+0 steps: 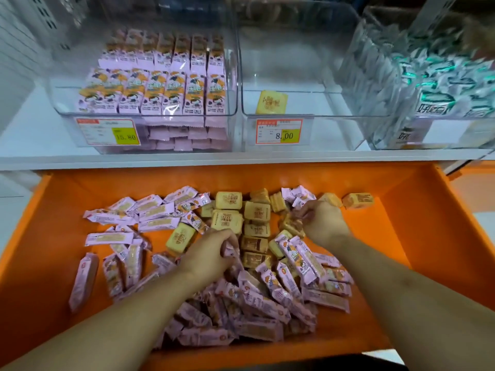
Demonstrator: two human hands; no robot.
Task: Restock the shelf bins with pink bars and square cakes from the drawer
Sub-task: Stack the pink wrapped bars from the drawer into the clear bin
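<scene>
An orange drawer (pixel 417 236) holds a heap of pink bars (pixel 257 303) and yellow square cakes (pixel 227 220). My left hand (pixel 207 254) is in the middle of the heap, its fingers curled round a pink bar. My right hand (pixel 322 222) is at the back right of the heap and pinches a square cake. On the shelf above, the left clear bin (pixel 144 113) is packed with rows of pink bars. The middle clear bin (pixel 316 113) holds one square cake (pixel 271 102).
A third clear bin (pixel 380 140) at the right holds white and green packets. Price tags hang on the bin fronts. The white shelf edge (pixel 187 159) runs just above the drawer's back wall. Bare orange floor shows at the drawer's left and right sides.
</scene>
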